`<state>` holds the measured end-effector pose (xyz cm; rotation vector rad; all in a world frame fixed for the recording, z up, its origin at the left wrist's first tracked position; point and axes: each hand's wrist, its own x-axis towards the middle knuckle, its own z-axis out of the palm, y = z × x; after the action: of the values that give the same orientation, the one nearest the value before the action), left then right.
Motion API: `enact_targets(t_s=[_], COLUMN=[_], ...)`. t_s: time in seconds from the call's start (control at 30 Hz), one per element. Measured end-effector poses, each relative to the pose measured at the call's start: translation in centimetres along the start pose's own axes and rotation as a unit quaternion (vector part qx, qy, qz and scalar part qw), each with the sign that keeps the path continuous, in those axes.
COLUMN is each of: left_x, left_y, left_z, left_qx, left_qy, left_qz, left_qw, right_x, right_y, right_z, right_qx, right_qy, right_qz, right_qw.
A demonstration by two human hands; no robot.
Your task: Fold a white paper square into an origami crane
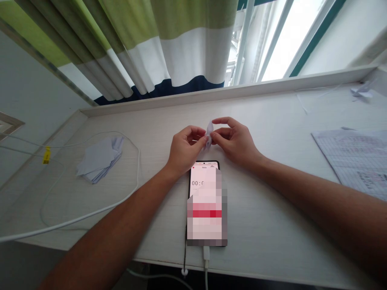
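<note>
A small folded piece of white paper (209,132) is pinched between both my hands above the middle of the white desk (272,225). My left hand (184,148) grips its lower left side with thumb and fingers closed. My right hand (234,139) holds the right side, index finger arched over the top. Just below the hands a phone (205,201) lies flat, its screen lit.
A stack of loose white paper squares (99,159) lies at the left, ringed by a white cable (90,213). Printed sheets (353,159) rest at the right edge. A folded paper figure (361,93) sits far right near the window ledge. Striped curtain (157,48) hangs behind.
</note>
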<state>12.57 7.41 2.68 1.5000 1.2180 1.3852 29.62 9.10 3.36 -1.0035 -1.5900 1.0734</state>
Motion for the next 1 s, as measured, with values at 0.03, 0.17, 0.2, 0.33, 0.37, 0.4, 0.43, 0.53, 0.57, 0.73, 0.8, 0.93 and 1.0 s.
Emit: enact_targets(t_s=[0.03,0.17,0.2,0.33,0.37,0.4,0.43,0.53,0.57,0.73,0.8,0.93,1.0], left_x=[0.0,0.09,0.13,0.26,0.29,0.32,0.34,0.39,0.39,0.28,0.27,0.32,0.32], left_y=[0.0,-0.1,-0.14,-0.28,-0.3,-0.32,-0.33,-0.35,-0.34,-0.12,-0.04,-0.04,-0.07], left_z=[0.02,-0.04,-0.07,-0.16,-0.16,-0.15,-0.14,-0.13,-0.13,-0.14,-0.11,-0.06,-0.07], left_qx=[-0.008,-0.016,-0.017,-0.031,-0.033,-0.034,-0.035,-0.044,-0.046,-0.047,-0.049,-0.065,-0.068], left_qy=[0.0,-0.006,-0.013,-0.036,-0.038,-0.039,-0.038,-0.03,-0.028,-0.031,-0.031,0.0,0.005], left_qz=[-0.005,-0.016,-0.013,0.009,0.013,0.014,0.013,0.013,0.013,0.012,0.009,-0.004,-0.01], left_qw=[1.0,1.0,1.0,0.999,0.999,0.999,0.999,0.999,0.998,0.998,0.998,0.998,0.998], right_x=[0.03,0.18,0.19,0.18,0.17,0.17,0.18,0.18,0.18,0.17,0.2,0.29,0.32], right_y=[0.03,-0.03,-0.1,-0.39,-0.41,-0.41,-0.38,-0.3,-0.29,-0.36,-0.35,-0.41,-0.5], right_z=[0.0,-0.03,-0.05,-0.15,-0.15,-0.14,-0.11,-0.03,-0.01,0.02,0.03,-0.05,-0.15], right_qx=[0.006,0.034,0.038,0.055,0.062,0.07,0.078,0.093,0.095,0.095,0.095,0.072,0.074], right_qy=[-0.002,-0.042,-0.049,-0.049,-0.048,-0.047,-0.045,-0.042,-0.041,-0.035,-0.036,-0.038,-0.047], right_qz=[-0.001,-0.022,-0.025,-0.013,-0.008,-0.006,-0.005,-0.01,-0.01,-0.001,-0.004,-0.016,-0.009], right_qw=[1.0,0.998,0.998,0.997,0.997,0.996,0.996,0.995,0.995,0.995,0.995,0.997,0.996])
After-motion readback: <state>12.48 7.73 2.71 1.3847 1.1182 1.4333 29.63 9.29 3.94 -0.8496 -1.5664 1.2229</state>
